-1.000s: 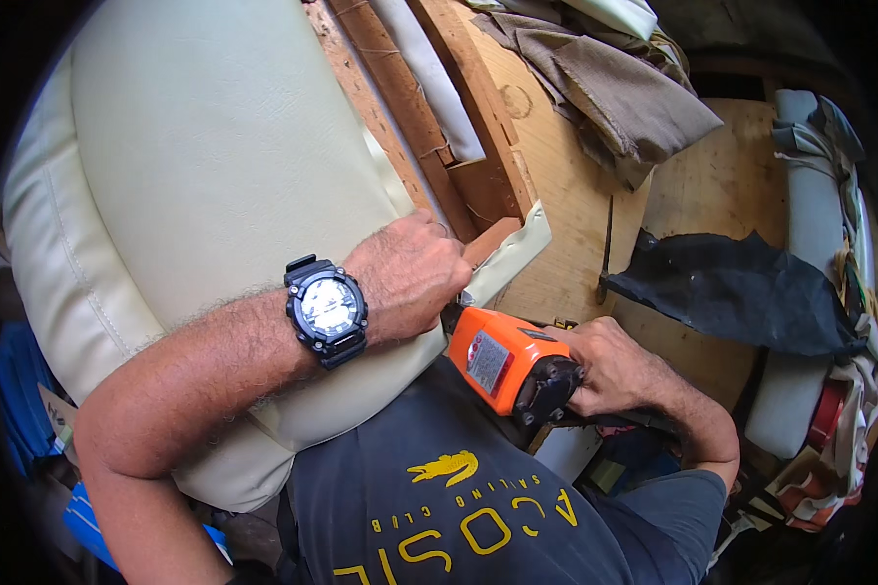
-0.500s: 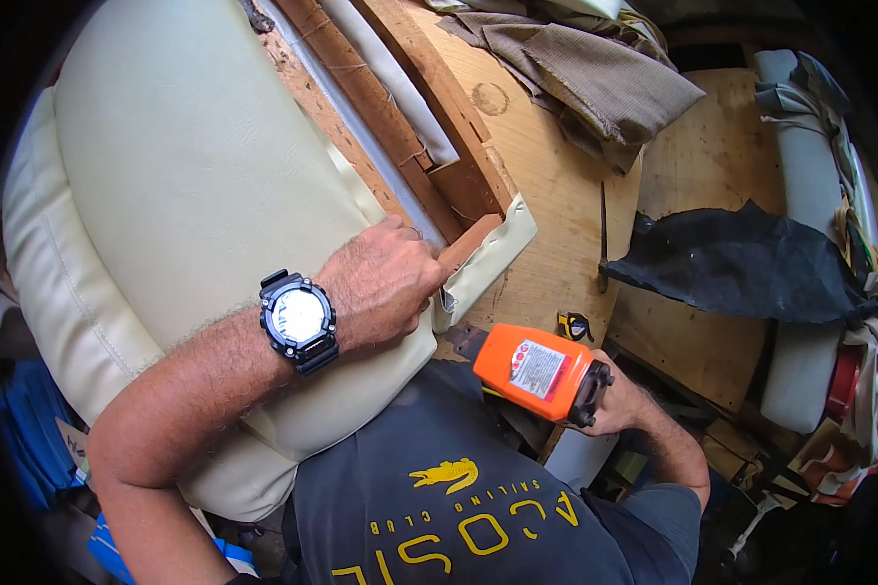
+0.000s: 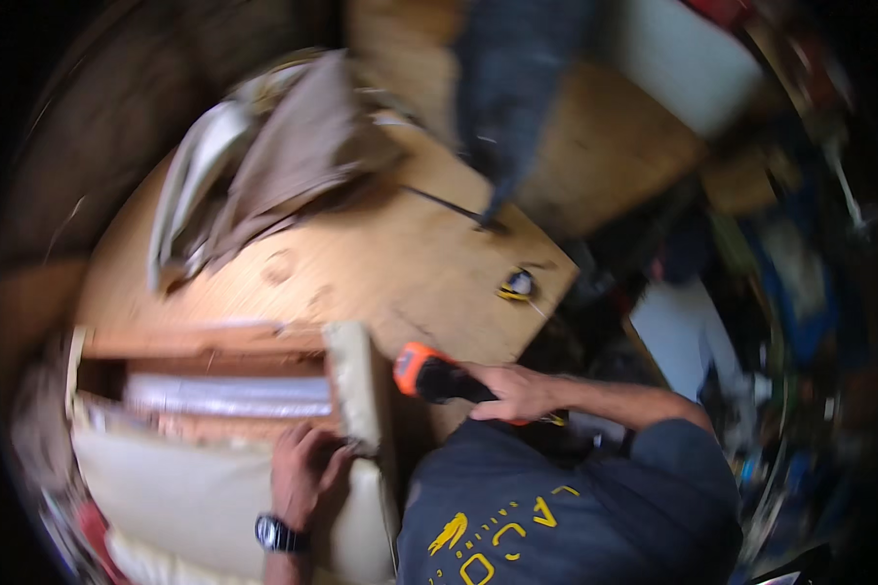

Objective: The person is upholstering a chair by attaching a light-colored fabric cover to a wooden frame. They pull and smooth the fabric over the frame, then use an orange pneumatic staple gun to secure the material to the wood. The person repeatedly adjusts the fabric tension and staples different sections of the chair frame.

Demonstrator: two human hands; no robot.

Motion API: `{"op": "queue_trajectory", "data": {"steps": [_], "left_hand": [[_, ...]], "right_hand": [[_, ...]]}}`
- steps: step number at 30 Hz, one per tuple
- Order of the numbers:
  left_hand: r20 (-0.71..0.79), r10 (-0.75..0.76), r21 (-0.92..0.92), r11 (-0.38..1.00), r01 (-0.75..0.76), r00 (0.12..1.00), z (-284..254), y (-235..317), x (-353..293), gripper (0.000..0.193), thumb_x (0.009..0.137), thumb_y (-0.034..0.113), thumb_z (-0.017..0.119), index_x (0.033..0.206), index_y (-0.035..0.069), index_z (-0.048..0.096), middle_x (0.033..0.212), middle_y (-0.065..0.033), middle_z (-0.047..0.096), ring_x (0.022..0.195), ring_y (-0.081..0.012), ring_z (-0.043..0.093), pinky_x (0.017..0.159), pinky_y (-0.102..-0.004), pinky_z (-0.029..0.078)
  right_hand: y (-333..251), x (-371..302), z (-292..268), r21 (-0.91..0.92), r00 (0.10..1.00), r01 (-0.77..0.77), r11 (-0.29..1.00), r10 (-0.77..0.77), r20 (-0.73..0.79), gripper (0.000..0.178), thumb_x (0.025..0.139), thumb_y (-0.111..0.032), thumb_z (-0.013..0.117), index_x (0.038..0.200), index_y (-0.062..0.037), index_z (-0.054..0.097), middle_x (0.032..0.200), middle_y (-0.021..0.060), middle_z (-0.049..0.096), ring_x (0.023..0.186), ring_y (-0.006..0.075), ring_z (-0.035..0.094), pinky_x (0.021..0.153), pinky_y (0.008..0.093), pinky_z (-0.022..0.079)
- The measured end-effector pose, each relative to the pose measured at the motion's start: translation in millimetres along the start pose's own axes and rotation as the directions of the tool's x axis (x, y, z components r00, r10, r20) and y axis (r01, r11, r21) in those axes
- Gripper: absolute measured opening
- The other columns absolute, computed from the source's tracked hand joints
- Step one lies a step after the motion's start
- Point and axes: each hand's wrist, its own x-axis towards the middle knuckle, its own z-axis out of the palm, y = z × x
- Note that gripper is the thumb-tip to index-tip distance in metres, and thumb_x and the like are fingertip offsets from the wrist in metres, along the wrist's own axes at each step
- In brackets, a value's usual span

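Near the centre of the frame, the right hand (image 3: 519, 393) is holding an orange and black tool (image 3: 447, 380), its fingers wrapping around the dark part. The orange end is pointing toward the left, near the cream-covered corner (image 3: 358, 385) but apart from it. At the lower left, a cream padded piece (image 3: 180, 487) with a wooden frame (image 3: 215, 341) is lying below the surface (image 3: 361, 278). The left hand (image 3: 300, 470), wearing a dark watch (image 3: 279, 534), is resting at its upper edge, fingers and thumb spreading a little; because of blur, I cannot tell if they are pinching something. On the surface, a brown cloth (image 3: 298, 161) is lying at the upper left, and a yellow and black tape measure (image 3: 517, 285) is sitting right of centre.
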Motion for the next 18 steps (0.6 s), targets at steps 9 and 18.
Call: {"op": "queue_trajectory", "data": {"steps": [9, 18], "left_hand": [[0.34, -0.146, -0.481, 0.822, 0.305, 0.929, 98.7, 119.5, 37.2, 0.031, 0.103, 0.022, 0.065, 0.12, -0.005, 0.067, 0.103, -0.0128, 0.071, 0.095, -0.0249, 0.068, 0.088, -0.0371, 0.053], [0.638, -0.117, -0.712, 0.288, 0.641, 0.761, 185.3, 121.1, 74.4, 0.062, 0.109, 0.053, 0.047, 0.146, 0.004, 0.054, 0.137, -0.0125, 0.062, 0.124, -0.0237, 0.062, 0.104, -0.0423, 0.052]], "right_hand": [[46.9, -32.4, 50.8, 0.268, 0.915, 0.096, 0.959, 0.021, -0.404, 0.084, 0.089, -0.026, 0.072, 0.157, 0.0045, 0.034, 0.145, 0.0365, 0.053, 0.134, 0.0429, 0.057, 0.112, 0.046, 0.046], [63.5, -28.2, 97.6, -0.142, 0.713, 0.073, 0.987, -0.151, -0.684, 0.073, 0.081, -0.018, 0.071, 0.144, 0.007, 0.044, 0.078, 0.0175, 0.069, 0.079, 0.0381, 0.071, 0.069, 0.0475, 0.055]]}}
